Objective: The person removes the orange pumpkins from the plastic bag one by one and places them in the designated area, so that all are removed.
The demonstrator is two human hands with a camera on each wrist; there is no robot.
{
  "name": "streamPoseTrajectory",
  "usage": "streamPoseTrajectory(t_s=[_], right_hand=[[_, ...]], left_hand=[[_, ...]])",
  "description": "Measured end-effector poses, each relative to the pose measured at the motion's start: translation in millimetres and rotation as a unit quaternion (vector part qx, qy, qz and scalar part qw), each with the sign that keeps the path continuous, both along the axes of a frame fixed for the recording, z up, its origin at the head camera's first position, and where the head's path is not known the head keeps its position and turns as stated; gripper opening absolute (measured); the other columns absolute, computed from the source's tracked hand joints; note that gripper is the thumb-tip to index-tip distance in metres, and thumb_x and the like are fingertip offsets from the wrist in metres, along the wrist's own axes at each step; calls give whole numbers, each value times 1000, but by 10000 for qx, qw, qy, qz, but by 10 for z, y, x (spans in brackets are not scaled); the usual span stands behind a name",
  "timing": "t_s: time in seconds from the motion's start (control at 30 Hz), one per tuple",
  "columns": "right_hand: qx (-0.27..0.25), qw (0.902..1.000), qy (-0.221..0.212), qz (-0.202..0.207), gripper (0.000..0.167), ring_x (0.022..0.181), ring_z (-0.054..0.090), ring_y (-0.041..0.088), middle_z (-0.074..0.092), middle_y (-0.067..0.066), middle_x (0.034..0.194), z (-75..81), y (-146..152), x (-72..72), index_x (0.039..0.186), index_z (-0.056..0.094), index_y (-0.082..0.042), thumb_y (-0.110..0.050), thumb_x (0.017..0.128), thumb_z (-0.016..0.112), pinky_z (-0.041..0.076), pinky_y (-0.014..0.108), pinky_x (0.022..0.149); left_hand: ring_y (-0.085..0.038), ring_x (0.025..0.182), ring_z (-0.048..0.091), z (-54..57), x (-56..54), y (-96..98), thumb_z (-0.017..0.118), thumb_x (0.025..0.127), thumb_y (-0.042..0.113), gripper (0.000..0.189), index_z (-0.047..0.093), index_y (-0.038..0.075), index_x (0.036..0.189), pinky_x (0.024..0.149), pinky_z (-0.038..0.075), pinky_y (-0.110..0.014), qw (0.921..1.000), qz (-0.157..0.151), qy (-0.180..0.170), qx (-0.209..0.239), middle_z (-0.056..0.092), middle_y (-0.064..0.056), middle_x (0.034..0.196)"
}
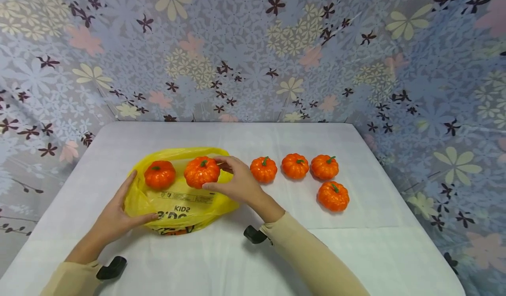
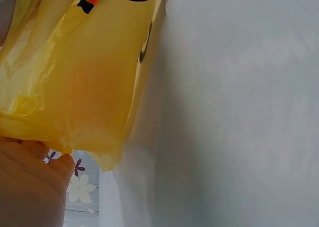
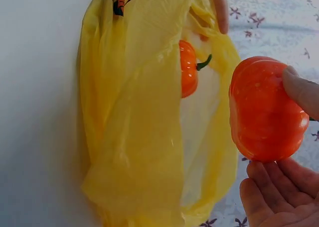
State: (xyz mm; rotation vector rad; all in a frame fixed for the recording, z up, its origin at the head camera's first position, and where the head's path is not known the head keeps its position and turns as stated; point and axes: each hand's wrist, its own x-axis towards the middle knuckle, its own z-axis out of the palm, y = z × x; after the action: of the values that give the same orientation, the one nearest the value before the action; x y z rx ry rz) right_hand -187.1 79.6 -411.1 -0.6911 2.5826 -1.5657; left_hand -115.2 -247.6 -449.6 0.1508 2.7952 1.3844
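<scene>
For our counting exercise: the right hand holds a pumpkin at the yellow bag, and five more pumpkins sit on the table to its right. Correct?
Not quite. The head view shows four pumpkins waiting on the table, not five. The right hand does hold a pumpkin at the yellow bag.

White table (image 1: 237,261) fills the lower view, covered in plain pale cloth with faint fold lines, far edge straight, corners rounded; behind and to both sides of it hangs a floral fabric backdrop (image 1: 253,50), grey-blue ground printed with pale blue, cream, pink and dark maroon flowers; cloth creased, draped inward at left and right so it wraps the table on three sides; backdrop meets the table's far edge with no gap seen; light even and soft, weak shadows on the tabletop; no floor, window or lamp visible.
</scene>
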Motion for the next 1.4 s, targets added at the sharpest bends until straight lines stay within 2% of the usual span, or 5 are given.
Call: streamPoseTrajectory(t_s=[0.17, 0.37, 0.7, 0.97, 1.4], right_hand=[[-79, 9998, -81, -186, 70, 121, 58, 17, 57, -2, 135, 30, 122, 31, 138, 60, -18, -42, 78, 88, 49, 35, 103], [-266, 9991, -130, -314, 72, 122, 57, 21, 57, 0, 135, 10, 333, 69, 138, 59, -12, -37, 77, 89, 47, 43, 105], [-586, 9956, -171, -711, 70, 113, 61, 22, 63, 2, 127, -178, 782, 187, 135, 61, -10, -28, 75, 92, 48, 51, 103], [-496, 9937, -155, -996, 74, 117, 60, 25, 62, 7, 128, -253, 1077, 268, 137, 58, -7, -23, 74, 93, 47, 47, 106], [-204, 9827, -324, -1811, 77, 120, 58, 28, 58, 10, 135, -400, 1551, 415, 137, 56, -3, -32, 75, 92, 46, 43, 107]], left_hand=[[-56, 145, 11, 23, -7, 3, 90, 76, 32, 128, -5, 30, 163, 107, 19, -78, 10000, 3, 2, -39, 1, -21, 166], [-57, 145, 9, 19, 7, 9, 90, 76, 31, 129, -6, 32, 162, 106, 18, -78, 10000, 12, -67, -2, 0, -20, 167], [-56, 145, 10, -40, -6, 39, 91, 75, 32, 129, -4, 34, 162, 107, 17, -78, 10000, 10, -45, -2, 2, -20, 167], [-56, 146, 8, -36, 5, 20, 90, 76, 31, 128, -5, 32, 163, 107, 17, -78, 9999, 67, -90, 14, 0, -20, 167], [-56, 145, 9, -36, 6, 18, 90, 77, 28, 127, -3, 30, 163, 107, 17, -78, 9999, 48, 91, 75, 2, -23, 166]])
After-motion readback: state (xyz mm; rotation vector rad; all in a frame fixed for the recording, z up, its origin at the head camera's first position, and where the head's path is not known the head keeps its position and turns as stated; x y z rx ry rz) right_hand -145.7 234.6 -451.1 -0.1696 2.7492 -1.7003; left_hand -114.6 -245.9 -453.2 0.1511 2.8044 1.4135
